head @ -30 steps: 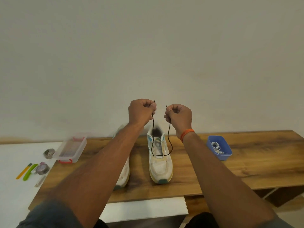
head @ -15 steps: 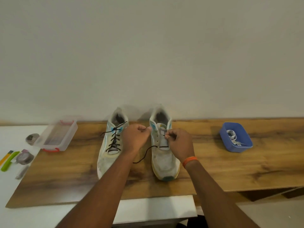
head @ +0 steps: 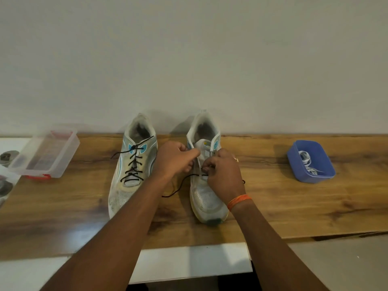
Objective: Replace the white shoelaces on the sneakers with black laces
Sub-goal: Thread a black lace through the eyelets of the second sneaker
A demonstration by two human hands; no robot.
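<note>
On wooden table (head: 273, 206), black lace (head: 178, 185) trails left from both hands' grip.

Left sneaker (head: 134, 171) black-laced; right sneaker (head: 206, 185) holds black lace (head: 180, 185) through lowest eyelets only.

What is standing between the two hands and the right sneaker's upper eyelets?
Nothing visible: the left hand and right hand already work the thin black lace at the worn white right sneaker.
</note>
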